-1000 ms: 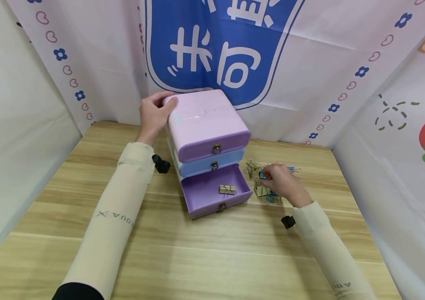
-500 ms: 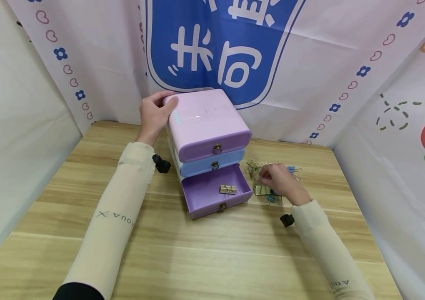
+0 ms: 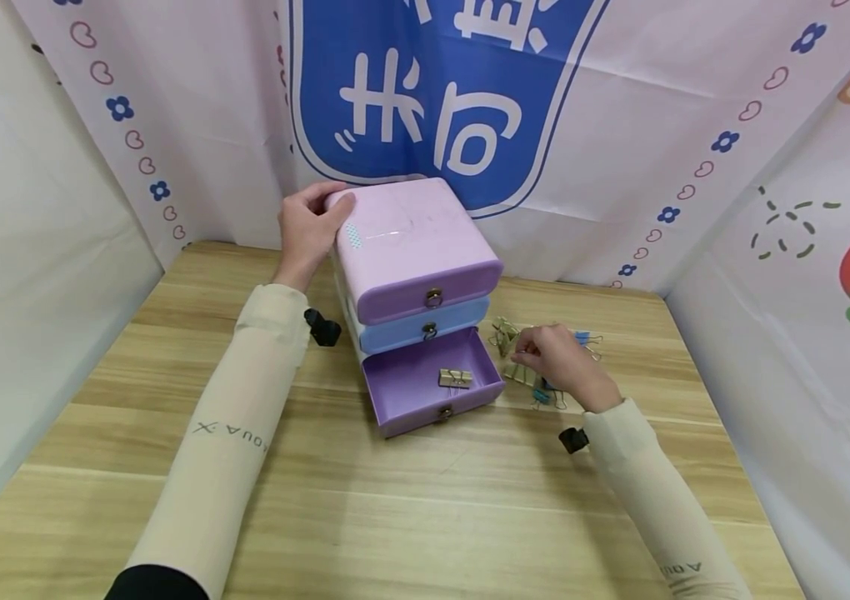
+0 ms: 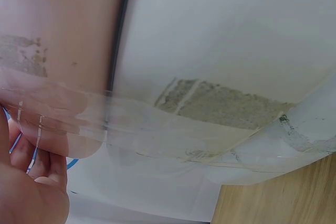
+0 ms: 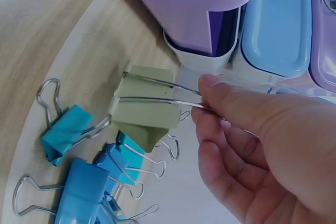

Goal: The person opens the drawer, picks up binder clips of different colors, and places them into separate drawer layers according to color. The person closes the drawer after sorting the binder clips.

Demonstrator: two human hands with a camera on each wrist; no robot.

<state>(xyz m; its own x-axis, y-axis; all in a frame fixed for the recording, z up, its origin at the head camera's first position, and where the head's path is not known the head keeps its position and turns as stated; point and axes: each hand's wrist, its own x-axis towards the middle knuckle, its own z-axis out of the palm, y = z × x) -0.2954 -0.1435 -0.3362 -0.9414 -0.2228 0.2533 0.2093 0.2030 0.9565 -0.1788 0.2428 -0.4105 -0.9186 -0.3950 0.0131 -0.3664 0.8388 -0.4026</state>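
Observation:
My left hand (image 3: pixel 308 229) grips the back left corner of a small drawer unit (image 3: pixel 413 225), thumb on its pink top; in the left wrist view its fingers bend round the edge. Beside the pulled-out purple bottom drawer (image 3: pixel 402 387), my right hand (image 3: pixel 560 362) pinches the wire handle of a gold binder clip (image 5: pixel 144 87) between thumb and forefinger. Inside that drawer lies another gold binder clip (image 3: pixel 455 378). A teal binder clip (image 5: pixel 68 129) and several blue binder clips (image 5: pixel 81 187) lie close by on the wooden table (image 3: pixel 470 508).
Above the bottom drawer, the blue drawer (image 3: pixel 425 325) and the upper purple drawer (image 3: pixel 395 298) are closed. More gold clips (image 3: pixel 503 333) sit right of the unit. A printed cloth (image 3: pixel 582 167) hangs behind the table, with pale cloth at both sides.
My right hand has shifted slightly left over the clips, and the gold clip under its fingers has tilted. The left hand and the drawers have not moved.

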